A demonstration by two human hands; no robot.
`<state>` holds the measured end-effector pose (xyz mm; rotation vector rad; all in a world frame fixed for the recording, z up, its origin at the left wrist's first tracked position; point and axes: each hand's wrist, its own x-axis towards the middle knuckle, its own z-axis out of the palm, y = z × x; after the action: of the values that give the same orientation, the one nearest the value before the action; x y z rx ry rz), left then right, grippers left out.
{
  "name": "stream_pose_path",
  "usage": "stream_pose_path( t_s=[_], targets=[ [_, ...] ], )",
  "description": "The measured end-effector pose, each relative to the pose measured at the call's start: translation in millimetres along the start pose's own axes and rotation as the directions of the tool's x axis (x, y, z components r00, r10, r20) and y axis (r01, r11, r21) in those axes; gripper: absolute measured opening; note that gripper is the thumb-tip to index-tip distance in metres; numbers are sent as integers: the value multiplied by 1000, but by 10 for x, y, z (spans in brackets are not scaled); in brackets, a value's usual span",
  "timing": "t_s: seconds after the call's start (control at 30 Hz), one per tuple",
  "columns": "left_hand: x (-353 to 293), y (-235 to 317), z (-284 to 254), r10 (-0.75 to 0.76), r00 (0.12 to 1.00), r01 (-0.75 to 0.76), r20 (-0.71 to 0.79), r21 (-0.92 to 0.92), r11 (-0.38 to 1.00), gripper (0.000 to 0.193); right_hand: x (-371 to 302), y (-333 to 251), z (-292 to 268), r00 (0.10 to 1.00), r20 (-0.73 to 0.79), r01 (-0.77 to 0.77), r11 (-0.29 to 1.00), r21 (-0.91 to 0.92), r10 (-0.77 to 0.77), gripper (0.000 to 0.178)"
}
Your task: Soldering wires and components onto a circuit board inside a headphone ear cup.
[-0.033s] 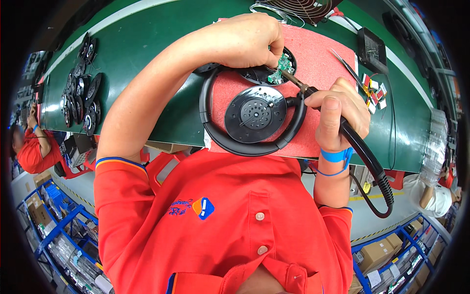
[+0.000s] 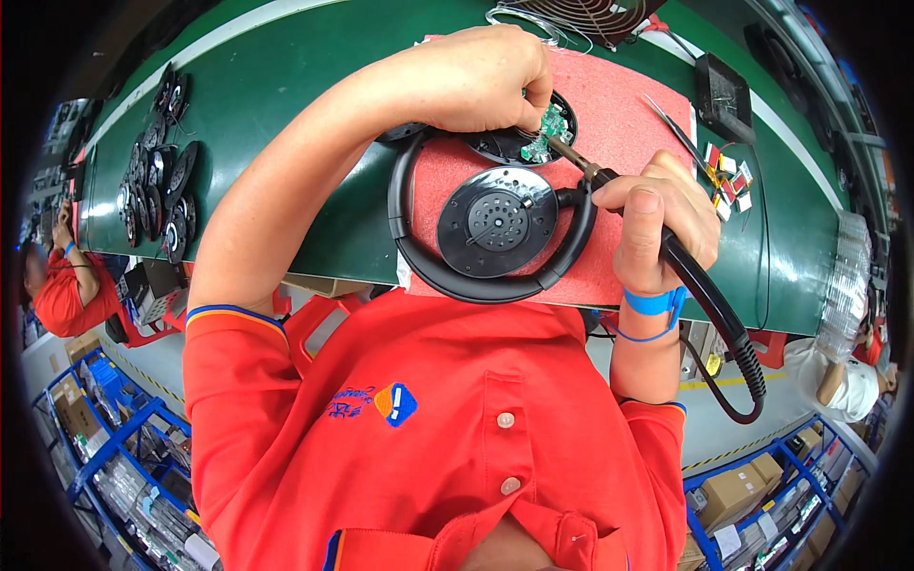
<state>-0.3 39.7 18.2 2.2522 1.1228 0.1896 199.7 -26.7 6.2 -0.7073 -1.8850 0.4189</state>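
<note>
My right hand (image 2: 666, 224) grips a soldering iron (image 2: 687, 259) like a pen, its cable looping down past the wrist. The metal tip meets a green circuit board (image 2: 545, 136) inside an open black headphone ear cup (image 2: 495, 145). Over the left part of that cup bends my left hand (image 2: 495, 81), fingers pinched at the board's edge; what they hold is hidden. Nearer to me lies the other round black headphone part (image 2: 497, 222), with a ring of holes in its centre. The black headband (image 2: 457, 284) curves around it.
A pink foam mat (image 2: 628, 105) lies under the headphones on the green table (image 2: 314, 105). Several black round parts (image 2: 152, 181) lie at left. Tweezers (image 2: 676, 128), small wired battery-like pieces (image 2: 731, 181) and a black tray (image 2: 722, 95) are at right. A fan guard (image 2: 590, 14) stands at the back.
</note>
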Motion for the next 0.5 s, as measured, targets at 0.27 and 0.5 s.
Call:
stream_pose_path(
  t_s=[0.27, 0.5],
  targets=[
    [-11, 1, 31, -5, 999, 5, -34, 27, 1000, 12, -16, 17, 8, 999, -9, 39, 999, 10, -39, 36],
    [-13, -20, 67, -14, 999, 15, -49, 28, 999, 12, -12, 52, -83, 998, -13, 65, 998, 13, -64, 22]
  ],
)
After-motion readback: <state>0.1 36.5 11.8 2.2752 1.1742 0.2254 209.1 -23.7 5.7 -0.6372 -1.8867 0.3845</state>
